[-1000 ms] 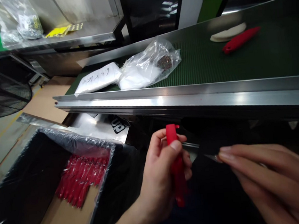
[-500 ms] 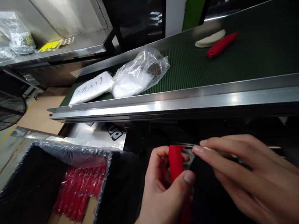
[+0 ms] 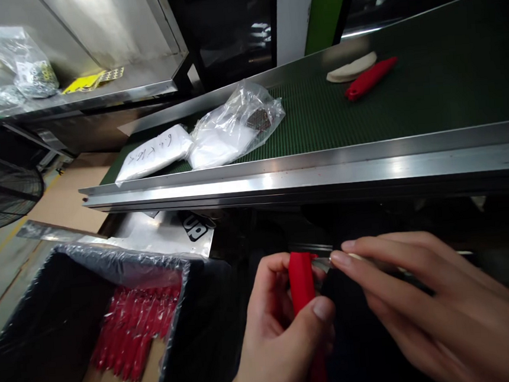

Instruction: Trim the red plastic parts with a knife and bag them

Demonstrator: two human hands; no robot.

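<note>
My left hand (image 3: 279, 325) is wrapped round a red elongated piece (image 3: 302, 279), with the thumb pressed along its near side. This piece stands roughly upright, and its lower part is partly covered by the thumb. My right hand (image 3: 428, 294) pinches a slim tool between thumb and fingers; its pale handle is mostly hidden behind the fingers. The tool's thin metal end (image 3: 325, 255) points left to the top of the red piece, where a small red sliver sticks out. Whether metal and red piece touch I cannot tell.
Beyond the hands runs a green conveyor belt (image 3: 311, 120) with a metal edge (image 3: 280, 180). On it lie a red piece (image 3: 372, 78), a pale curved piece (image 3: 350, 68) and white plastic-wrapped packs (image 3: 155, 153). At lower left, a lined box (image 3: 184, 280) holds several red pieces (image 3: 137, 326).
The view has shifted slightly. Both hands keep nearly the same hold and place; the metal end is still beside the top of the red piece.
</note>
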